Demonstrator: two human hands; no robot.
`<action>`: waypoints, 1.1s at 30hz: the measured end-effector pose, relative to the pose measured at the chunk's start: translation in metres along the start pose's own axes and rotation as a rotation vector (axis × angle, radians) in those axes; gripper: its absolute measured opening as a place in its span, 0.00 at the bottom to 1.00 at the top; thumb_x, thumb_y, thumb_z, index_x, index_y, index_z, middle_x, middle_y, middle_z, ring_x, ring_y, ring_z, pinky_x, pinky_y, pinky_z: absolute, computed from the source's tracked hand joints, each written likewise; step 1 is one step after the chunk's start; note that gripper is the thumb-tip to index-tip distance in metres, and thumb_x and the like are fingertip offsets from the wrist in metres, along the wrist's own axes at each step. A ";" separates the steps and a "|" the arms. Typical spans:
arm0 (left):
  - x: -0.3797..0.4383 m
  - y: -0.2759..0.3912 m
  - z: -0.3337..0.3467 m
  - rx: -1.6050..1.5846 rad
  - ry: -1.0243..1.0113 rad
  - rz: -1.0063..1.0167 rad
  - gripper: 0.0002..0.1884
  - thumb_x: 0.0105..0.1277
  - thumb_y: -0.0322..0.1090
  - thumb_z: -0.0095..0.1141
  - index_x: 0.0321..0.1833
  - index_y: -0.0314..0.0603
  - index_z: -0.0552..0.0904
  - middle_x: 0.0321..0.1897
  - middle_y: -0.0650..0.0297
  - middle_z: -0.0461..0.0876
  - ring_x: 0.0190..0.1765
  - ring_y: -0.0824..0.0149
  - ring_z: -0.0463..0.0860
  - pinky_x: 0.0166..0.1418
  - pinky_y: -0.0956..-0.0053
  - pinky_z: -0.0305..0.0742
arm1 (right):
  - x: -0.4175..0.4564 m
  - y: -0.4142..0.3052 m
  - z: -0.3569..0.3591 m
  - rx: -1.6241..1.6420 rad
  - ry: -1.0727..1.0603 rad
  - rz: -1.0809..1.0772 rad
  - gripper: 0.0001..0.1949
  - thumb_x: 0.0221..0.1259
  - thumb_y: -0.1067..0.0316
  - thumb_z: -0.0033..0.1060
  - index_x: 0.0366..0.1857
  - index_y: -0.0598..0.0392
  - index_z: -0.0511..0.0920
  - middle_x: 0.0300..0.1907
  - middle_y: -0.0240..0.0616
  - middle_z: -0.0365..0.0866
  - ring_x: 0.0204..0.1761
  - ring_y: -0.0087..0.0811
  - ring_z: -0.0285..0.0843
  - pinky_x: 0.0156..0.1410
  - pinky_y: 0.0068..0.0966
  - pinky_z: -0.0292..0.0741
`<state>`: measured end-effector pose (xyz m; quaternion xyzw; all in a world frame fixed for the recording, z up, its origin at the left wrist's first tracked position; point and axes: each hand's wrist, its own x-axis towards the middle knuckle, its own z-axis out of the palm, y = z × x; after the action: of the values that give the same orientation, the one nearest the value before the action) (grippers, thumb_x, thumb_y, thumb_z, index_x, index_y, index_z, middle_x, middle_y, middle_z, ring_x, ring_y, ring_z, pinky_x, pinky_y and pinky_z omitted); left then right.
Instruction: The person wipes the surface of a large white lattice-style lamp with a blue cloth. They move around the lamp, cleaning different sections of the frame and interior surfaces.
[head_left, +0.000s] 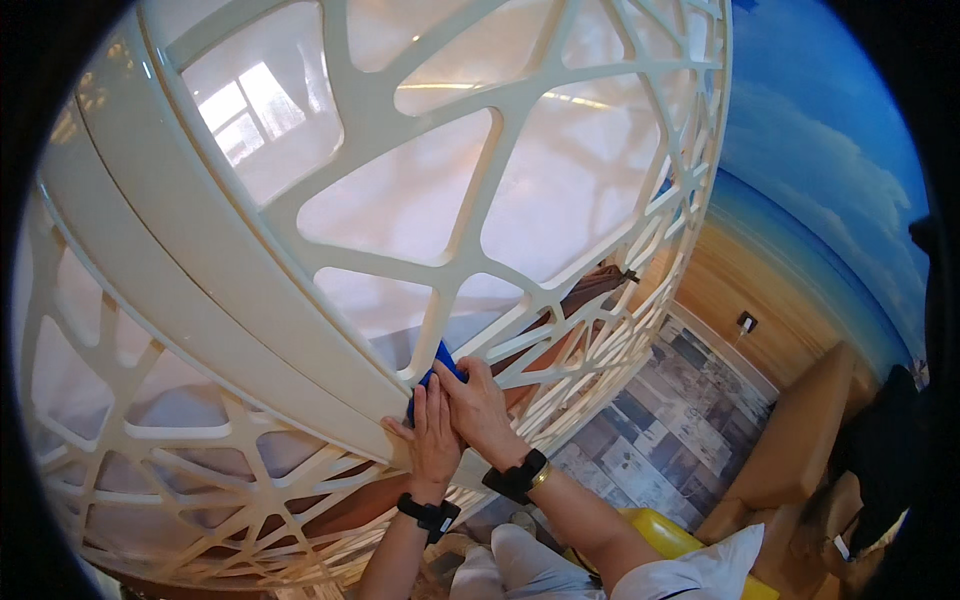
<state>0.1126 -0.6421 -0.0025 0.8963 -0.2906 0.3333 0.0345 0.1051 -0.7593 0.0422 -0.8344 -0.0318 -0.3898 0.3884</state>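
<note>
A large cream lattice panel (465, 262) with irregular rounded openings curves in front of me. At its lower middle, beside a smooth vertical band (247, 315), my right hand (476, 405) presses a blue cloth (444, 361) against the lattice, its fingers bent over the cloth. Close against it on the left, my left hand (435, 442) lies with fingers extended over the cloth's lower part and its thumb spread out on the band. Both wrists wear black straps. The palms and part of the cloth are hidden.
Behind the lattice is a glossy pale surface (577, 172) with window reflections. Patchwork-patterned flooring (637, 442) lies below right. A tan upholstered seat (787, 435) stands by a wall with a beach mural (810, 225). Something yellow (660, 531) is close beside my legs.
</note>
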 end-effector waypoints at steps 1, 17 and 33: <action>0.002 0.006 -0.002 -0.042 -0.071 -0.029 0.32 0.64 0.39 0.53 0.72 0.43 0.61 0.76 0.62 0.50 0.78 0.60 0.45 0.66 0.28 0.22 | 0.004 0.006 -0.003 -0.049 0.024 -0.032 0.20 0.55 0.71 0.56 0.55 0.50 0.75 0.42 0.47 0.71 0.43 0.48 0.73 0.43 0.38 0.74; 0.003 0.025 -0.005 -0.291 -0.171 -0.024 0.37 0.61 0.39 0.58 0.71 0.39 0.58 0.75 0.49 0.50 0.77 0.53 0.46 0.71 0.36 0.37 | 0.008 0.021 -0.017 -0.118 0.114 0.019 0.23 0.50 0.76 0.57 0.54 0.47 0.77 0.42 0.50 0.74 0.41 0.49 0.74 0.43 0.38 0.74; -0.016 0.039 0.015 -0.303 -0.164 0.118 0.34 0.55 0.30 0.61 0.66 0.31 0.65 0.71 0.44 0.51 0.73 0.43 0.49 0.73 0.45 0.48 | -0.029 0.056 -0.005 -0.084 0.038 0.254 0.30 0.49 0.78 0.55 0.62 0.50 0.67 0.46 0.48 0.72 0.49 0.50 0.72 0.49 0.41 0.75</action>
<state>0.0905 -0.6698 -0.0294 0.8863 -0.3914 0.2130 0.1259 0.1020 -0.7943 -0.0099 -0.8396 0.0978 -0.3543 0.3999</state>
